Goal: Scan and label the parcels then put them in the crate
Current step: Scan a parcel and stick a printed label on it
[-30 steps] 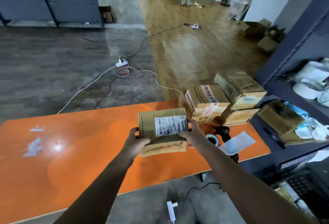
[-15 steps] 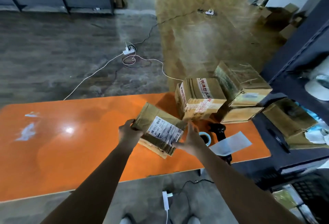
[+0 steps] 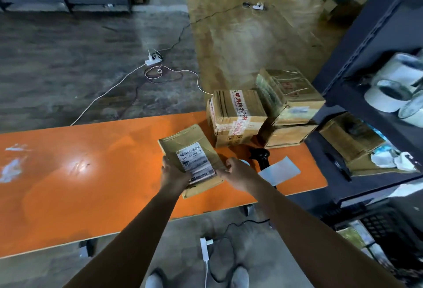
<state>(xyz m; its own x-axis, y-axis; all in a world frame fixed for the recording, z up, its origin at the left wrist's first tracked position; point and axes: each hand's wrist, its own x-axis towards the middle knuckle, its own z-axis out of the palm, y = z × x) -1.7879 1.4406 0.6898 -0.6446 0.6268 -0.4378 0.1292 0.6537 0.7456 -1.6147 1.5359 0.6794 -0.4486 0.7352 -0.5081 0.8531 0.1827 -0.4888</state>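
Note:
A flat brown cardboard parcel (image 3: 186, 144) with a white barcode label (image 3: 196, 161) on top sits just above the orange table (image 3: 91, 173), its long side pointing away from me. My left hand (image 3: 174, 175) grips its near left edge. My right hand (image 3: 235, 173) holds its near right edge. A black handheld scanner (image 3: 261, 157) and a loose white label sheet (image 3: 279, 171) lie just right of my right hand. Three more taped parcels (image 3: 235, 116) are stacked at the table's far right corner. A black crate (image 3: 389, 226) stands on the floor at lower right.
A dark metal shelf (image 3: 366, 47) at right holds white tape rolls (image 3: 393, 86) and an open carton (image 3: 350, 141). White and black cables (image 3: 155, 70) with a power strip run over the floor beyond the table. Another cable and plug (image 3: 204, 248) lie by my feet.
The parcel has been turned in my hands from lying crosswise to pointing away from me and lowered toward the table. My head has tilted further down.

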